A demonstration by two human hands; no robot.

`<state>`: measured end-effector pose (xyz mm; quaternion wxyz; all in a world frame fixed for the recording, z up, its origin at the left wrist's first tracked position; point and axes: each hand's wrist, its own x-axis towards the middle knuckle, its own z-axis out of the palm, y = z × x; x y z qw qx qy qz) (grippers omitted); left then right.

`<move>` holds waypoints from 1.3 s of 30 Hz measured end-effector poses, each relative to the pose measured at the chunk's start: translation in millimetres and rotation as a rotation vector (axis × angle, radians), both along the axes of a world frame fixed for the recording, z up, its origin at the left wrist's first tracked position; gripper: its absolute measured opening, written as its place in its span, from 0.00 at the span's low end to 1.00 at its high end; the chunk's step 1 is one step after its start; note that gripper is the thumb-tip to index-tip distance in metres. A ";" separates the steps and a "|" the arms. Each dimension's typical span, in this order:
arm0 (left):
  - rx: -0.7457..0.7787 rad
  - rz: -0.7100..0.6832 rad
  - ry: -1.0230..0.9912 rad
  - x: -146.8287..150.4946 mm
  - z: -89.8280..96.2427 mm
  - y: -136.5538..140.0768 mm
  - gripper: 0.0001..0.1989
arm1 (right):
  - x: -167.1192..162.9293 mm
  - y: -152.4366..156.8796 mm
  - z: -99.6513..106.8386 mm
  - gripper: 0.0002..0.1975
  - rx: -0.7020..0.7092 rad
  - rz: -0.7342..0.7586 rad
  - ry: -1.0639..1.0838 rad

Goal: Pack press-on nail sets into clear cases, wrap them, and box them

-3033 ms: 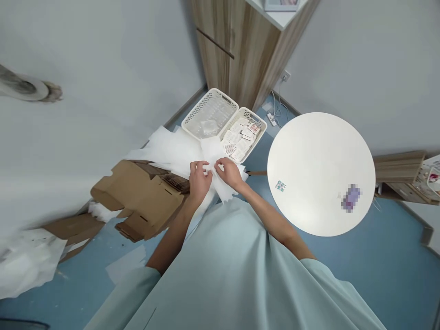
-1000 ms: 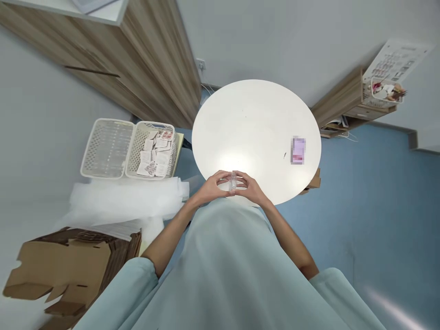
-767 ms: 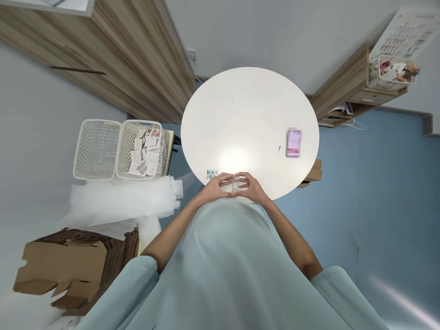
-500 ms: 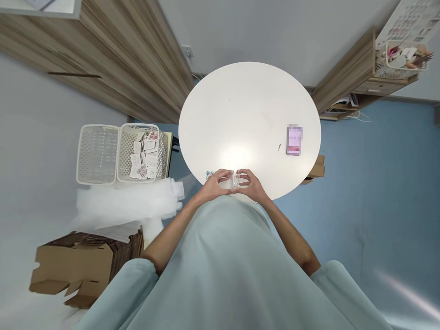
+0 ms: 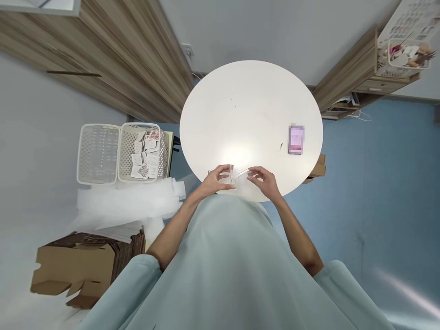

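Over near edge of round white table, a small clear box, prob. plastic, is gripped open, one half in L hand, other in R hand, prob. light, stiff, slippery, hinge fragile, best held by rims.

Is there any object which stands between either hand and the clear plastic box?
Nothing visible stands in the way: the left hand holds one side of the clear plastic box, and the right hand pinches its angled flap, above the white table.
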<state>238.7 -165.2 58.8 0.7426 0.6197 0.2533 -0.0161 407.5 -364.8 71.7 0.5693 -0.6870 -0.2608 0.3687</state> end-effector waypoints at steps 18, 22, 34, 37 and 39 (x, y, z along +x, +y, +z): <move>-0.382 0.414 0.028 11.3 6.0 -36.1 0.22 | -36.6 -11.2 18.7 0.17 -0.115 0.371 -0.772; -0.411 0.459 0.037 7.3 6.2 -40.8 0.19 | -38.8 -7.9 15.7 0.18 -0.116 0.432 -0.744; -0.350 0.879 -0.007 -57.4 0.0 1.9 0.18 | -31.2 52.3 -15.3 0.15 -0.110 0.292 -0.571; -0.310 0.983 0.009 -88.0 -0.7 12.6 0.16 | -34.6 79.2 -52.0 0.18 -0.269 0.417 -0.585; -0.293 1.039 0.025 -105.3 -1.2 14.6 0.16 | -43.8 96.2 -73.6 0.23 -0.364 0.485 -0.623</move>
